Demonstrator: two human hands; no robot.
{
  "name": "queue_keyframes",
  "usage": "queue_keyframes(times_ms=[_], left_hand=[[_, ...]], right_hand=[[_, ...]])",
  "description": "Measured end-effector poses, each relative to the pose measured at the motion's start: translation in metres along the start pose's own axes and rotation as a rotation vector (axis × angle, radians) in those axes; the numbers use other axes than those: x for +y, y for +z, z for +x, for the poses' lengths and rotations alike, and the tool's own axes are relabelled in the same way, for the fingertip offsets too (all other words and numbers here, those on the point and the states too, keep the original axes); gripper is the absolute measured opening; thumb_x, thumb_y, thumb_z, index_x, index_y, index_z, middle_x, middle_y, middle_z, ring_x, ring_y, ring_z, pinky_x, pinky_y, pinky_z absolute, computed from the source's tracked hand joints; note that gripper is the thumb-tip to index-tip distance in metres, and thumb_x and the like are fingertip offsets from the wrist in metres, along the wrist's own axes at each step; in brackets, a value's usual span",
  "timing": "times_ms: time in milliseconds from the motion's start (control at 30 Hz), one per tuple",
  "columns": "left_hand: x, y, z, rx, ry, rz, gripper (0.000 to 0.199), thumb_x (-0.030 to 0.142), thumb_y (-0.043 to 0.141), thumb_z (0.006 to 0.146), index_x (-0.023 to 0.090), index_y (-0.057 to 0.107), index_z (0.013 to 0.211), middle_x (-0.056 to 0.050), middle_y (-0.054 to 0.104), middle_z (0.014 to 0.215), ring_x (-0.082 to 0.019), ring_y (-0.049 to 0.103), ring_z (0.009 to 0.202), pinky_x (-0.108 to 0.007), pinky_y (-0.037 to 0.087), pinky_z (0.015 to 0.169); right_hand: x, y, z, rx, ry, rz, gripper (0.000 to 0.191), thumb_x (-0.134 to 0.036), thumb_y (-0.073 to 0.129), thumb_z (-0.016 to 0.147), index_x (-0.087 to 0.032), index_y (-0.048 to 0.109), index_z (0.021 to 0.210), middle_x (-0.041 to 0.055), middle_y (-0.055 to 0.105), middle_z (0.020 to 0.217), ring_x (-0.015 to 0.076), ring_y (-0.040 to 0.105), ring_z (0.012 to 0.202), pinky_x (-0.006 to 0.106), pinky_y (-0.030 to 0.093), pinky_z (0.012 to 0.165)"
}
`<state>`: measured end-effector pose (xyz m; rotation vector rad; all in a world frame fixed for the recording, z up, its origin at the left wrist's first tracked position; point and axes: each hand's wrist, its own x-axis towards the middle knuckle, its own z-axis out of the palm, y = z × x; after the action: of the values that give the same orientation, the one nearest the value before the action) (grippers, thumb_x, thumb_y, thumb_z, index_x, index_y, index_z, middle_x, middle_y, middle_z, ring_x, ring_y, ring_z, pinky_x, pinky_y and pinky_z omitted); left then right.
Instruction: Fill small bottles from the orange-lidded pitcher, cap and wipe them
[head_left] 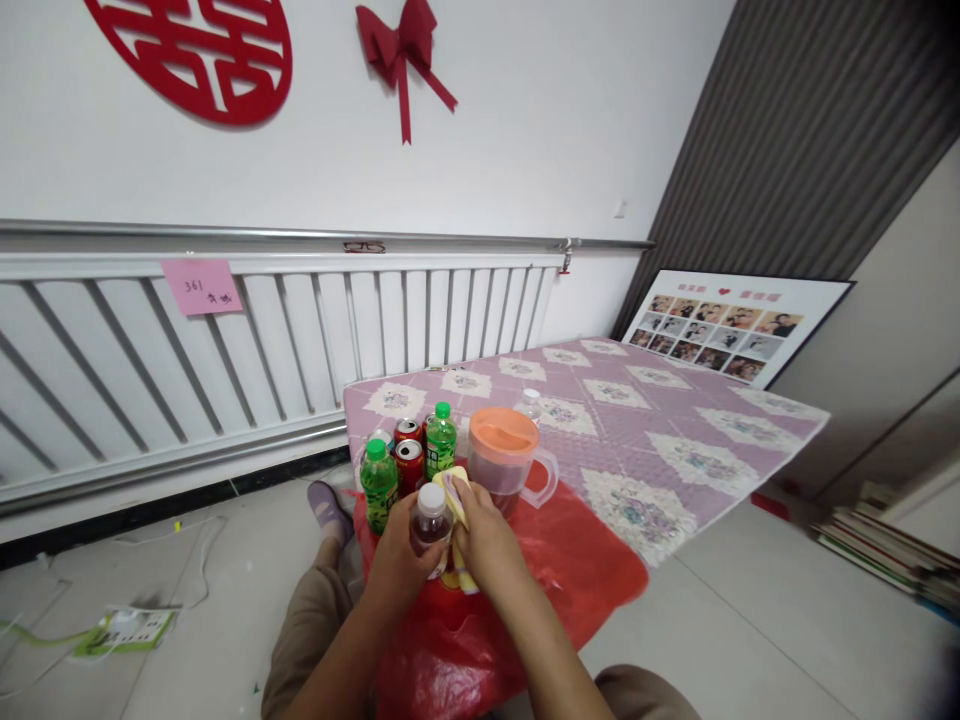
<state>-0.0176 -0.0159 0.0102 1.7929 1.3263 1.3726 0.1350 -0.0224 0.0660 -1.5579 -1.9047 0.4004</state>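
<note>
My left hand (405,545) is wrapped around a small clear bottle with a white cap (432,503) and dark contents. In my right hand (484,530) a yellow cloth (454,487) is gripped, pressed against the bottle's right side. Just beyond stand a green-capped bottle (379,485), another green-capped bottle (441,440) and red cans (409,465). To the right of the cans is a clear pitcher with an orange lid (504,435). A second white-capped bottle (530,404) stands behind it, partly hidden. Red plastic sheeting (592,540) lies under these things.
A purple floral cover (645,420) spreads behind the red plastic. A white radiator (315,340) runs along the wall, with glasses (364,247) on top. A framed photo board (720,325) leans at right. On the floor are a power strip (135,632) and stacked books (870,550).
</note>
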Motion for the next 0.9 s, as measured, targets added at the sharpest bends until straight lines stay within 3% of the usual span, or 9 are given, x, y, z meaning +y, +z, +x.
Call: queue_keyframes(times_ms=[333,500,633,733,900], left_hand=[[0.002,-0.001,-0.001,-0.011,-0.032,-0.014,0.068,0.022,0.071,0.070,0.016,0.044,0.132,-0.015,0.056,0.131,-0.028,0.056,0.120,-0.045,0.043,0.105],[0.004,-0.001,-0.002,-0.012,-0.064,-0.050,0.067,0.019,0.071,0.069,0.019,0.045,0.132,-0.013,0.057,0.131,-0.027,0.057,0.119,-0.043,0.045,0.103],[0.004,-0.002,-0.002,-0.002,-0.070,-0.049,0.068,0.020,0.071,0.069,0.019,0.046,0.132,-0.012,0.056,0.132,-0.027,0.056,0.120,-0.044,0.044,0.105],[0.003,-0.007,-0.001,-0.042,-0.058,-0.067,0.068,0.019,0.069,0.070,0.019,0.045,0.133,-0.012,0.056,0.134,-0.026,0.055,0.123,-0.044,0.042,0.107],[0.003,-0.017,-0.001,-0.128,-0.043,-0.080,0.067,0.013,0.063,0.071,0.019,0.044,0.135,-0.011,0.054,0.139,-0.025,0.052,0.128,-0.044,0.038,0.112]], right_hand=[[-0.004,0.005,-0.049,0.045,0.053,0.024,0.063,-0.006,0.042,0.084,-0.017,0.041,0.146,0.0176,0.044,0.143,0.0270,0.053,0.127,0.041,0.046,0.103],[-0.003,0.014,-0.065,0.055,0.096,0.085,0.066,-0.007,0.042,0.082,-0.011,0.036,0.148,0.0182,0.045,0.143,0.0247,0.050,0.131,0.037,0.043,0.107],[0.003,0.022,-0.066,0.025,0.184,0.184,0.069,-0.011,0.045,0.081,-0.004,0.031,0.149,0.0227,0.046,0.144,0.0276,0.047,0.134,0.042,0.039,0.110],[0.014,0.028,-0.060,-0.008,0.258,0.382,0.069,-0.013,0.049,0.079,-0.005,0.036,0.146,0.0214,0.049,0.144,0.0273,0.046,0.135,0.045,0.035,0.112],[0.026,0.032,-0.053,-0.030,0.309,0.558,0.059,-0.019,0.048,0.082,-0.015,0.045,0.141,0.0132,0.063,0.132,0.0226,0.063,0.117,0.040,0.048,0.099]])
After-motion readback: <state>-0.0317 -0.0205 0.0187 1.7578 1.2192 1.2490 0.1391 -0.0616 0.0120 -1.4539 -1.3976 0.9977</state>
